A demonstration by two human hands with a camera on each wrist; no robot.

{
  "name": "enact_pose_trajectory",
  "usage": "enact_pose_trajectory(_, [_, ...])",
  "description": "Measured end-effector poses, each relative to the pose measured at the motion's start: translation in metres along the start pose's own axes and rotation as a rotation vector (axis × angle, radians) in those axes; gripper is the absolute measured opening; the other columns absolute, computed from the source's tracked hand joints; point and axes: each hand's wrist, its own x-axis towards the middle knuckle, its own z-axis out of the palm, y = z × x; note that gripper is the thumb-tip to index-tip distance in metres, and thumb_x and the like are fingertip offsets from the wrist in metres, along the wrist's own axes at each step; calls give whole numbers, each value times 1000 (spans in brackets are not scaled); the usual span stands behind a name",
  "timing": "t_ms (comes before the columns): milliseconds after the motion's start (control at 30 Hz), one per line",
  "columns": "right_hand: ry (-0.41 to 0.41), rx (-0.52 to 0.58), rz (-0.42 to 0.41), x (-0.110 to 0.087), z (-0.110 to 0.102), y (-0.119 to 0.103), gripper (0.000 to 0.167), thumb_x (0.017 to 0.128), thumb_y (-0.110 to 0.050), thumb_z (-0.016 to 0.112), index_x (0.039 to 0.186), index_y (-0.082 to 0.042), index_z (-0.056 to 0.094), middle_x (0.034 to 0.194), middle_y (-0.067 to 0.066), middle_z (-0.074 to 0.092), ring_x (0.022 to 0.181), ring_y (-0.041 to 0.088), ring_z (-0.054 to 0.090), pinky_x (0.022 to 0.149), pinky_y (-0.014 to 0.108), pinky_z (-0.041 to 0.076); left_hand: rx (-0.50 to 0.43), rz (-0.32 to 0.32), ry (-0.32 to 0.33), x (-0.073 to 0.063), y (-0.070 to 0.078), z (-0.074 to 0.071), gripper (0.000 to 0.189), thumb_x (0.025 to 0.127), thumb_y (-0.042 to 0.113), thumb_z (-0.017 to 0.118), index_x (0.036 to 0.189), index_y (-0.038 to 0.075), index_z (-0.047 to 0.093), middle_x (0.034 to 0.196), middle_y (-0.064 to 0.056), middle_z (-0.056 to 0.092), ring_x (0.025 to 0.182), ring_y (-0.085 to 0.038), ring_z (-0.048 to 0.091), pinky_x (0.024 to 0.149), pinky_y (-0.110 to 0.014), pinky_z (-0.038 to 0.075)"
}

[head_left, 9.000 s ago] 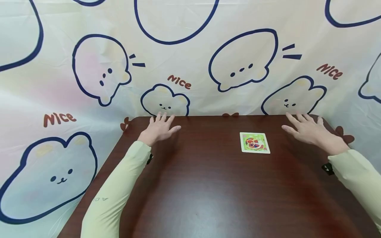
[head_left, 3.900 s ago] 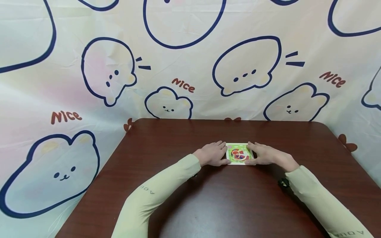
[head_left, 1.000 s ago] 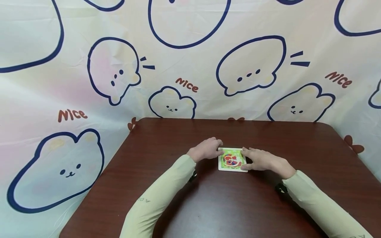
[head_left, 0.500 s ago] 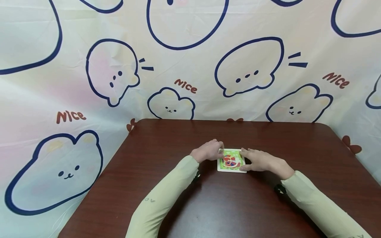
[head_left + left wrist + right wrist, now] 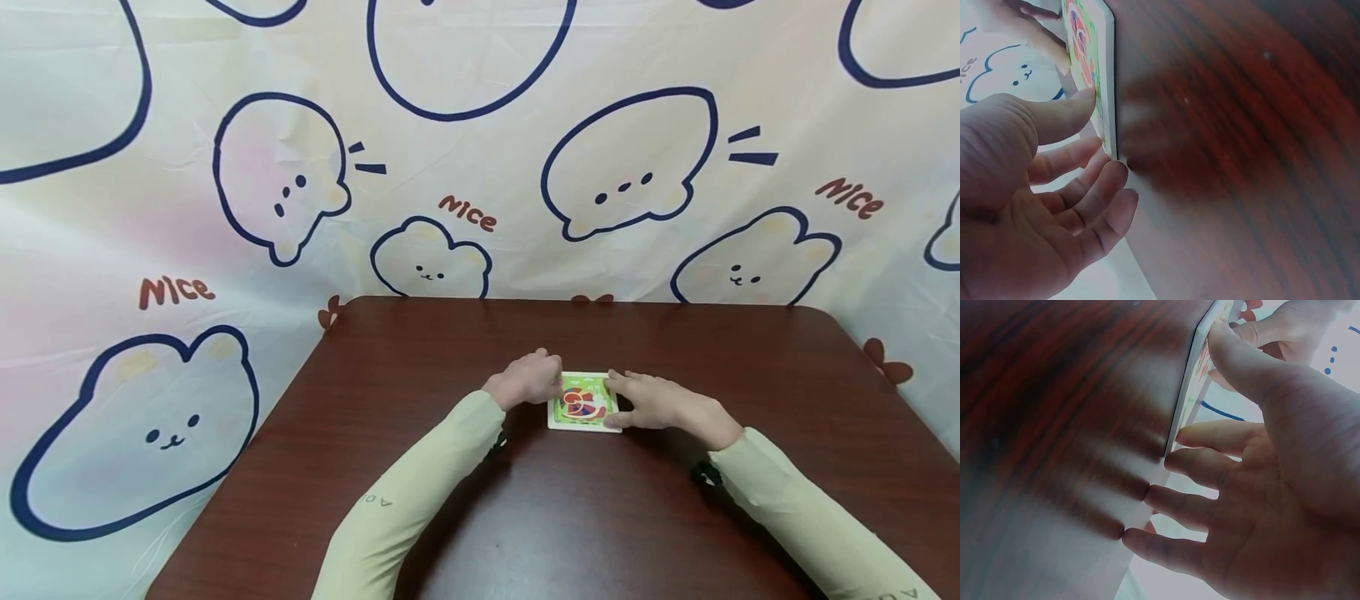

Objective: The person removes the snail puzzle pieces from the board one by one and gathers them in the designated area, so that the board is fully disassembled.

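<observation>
Left hand (image 5: 527, 380), board (image 5: 582, 407), right hand (image 5: 660, 402)

The board lies on the table (image 5: 585, 517) between the hands: the left over its far left corner, the right along its right side, with some fingertips (image 5: 1132, 539) on the table past the board. Beyond the hands, the backdrop (image 5: 510, 175) stands behind the table's far edge.

Backdrop: I see a pale cloth (image 5: 457, 154) rising behind the table (image 5: 420, 358) and along both sides, lightly creased, tinted pink and blue at the picture's left.
Bears: thick navy outlines draw rounded bear faces (image 5: 142, 442), some of them upside down.
Lettering: I read "Nice" (image 5: 177, 291) three times, in red-brown.
Flowers: red-brown petals (image 5: 887, 361) show just beyond the table's edges.
Wood: dark reddish brown, streaked with grain; I make out rounded far corners.
Light: a soft whitish sheen (image 5: 517, 550) spreads over the near surface.
</observation>
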Motion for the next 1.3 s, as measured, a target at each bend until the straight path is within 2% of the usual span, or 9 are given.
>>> enact_pose_trajectory(233, [-3, 3, -8, 0, 2, 0, 84, 87, -58, 64, 149, -7, 39, 157, 22, 31, 143, 47, 30, 108, 64, 31, 37, -30, 9, -1, 5, 3, 31, 96, 31, 62, 119, 10, 63, 106, -6, 56, 87, -17, 52, 67, -29, 45])
enact_pose_trajectory(367, [-2, -1, -6, 1, 1, 1, 84, 87, -58, 64, 150, -8, 39, 158, 22, 30, 143, 47, 30, 109, 64, 31, 61, -33, 1, 0, 7, 3, 33, 97, 30, 61, 123, 10, 61, 109, -7, 56, 87, -17, 52, 68, -29, 46])
enact_pose_trajectory(567, [1, 1, -12, 2, 0, 1, 85, 87, -59, 63, 150, -8, 38, 158, 22, 29, 144, 47, 28, 109, 64, 30, 91, -28, -21, 1, 7, 0, 36, 99, 31, 57, 127, 9, 56, 114, -8, 55, 91, -17, 51, 74, -30, 48])
enact_pose_trajectory(767, [-3, 4, -14, 2, 0, 0, 85, 88, -58, 63, 151, -7, 37, 159, 22, 27, 144, 47, 27, 110, 64, 29, 81, -35, -48, 5, 5, -1, 40, 99, 32, 56, 131, 8, 50, 118, -9, 52, 94, -17, 51, 80, -29, 48])
enact_pose_trajectory(1100, [-15, 1, -21, 1, -2, 0, 82, 88, -56, 64, 150, -8, 38, 158, 23, 27, 144, 49, 27, 109, 64, 30, 45, -35, -87, 9, 4, -4, 42, 100, 32, 55, 131, 6, 47, 120, -11, 50, 95, -18, 52, 79, -27, 45])
enact_pose_trajectory(1300, [-21, -2, -19, 1, -1, 0, 81, 89, -56, 63, 150, -9, 39, 158, 23, 27, 144, 49, 26, 109, 65, 30, 62, -30, -98, 10, 5, -4, 43, 100, 32, 55, 132, 6, 47, 118, -9, 50, 97, -17, 50, 77, -26, 44])
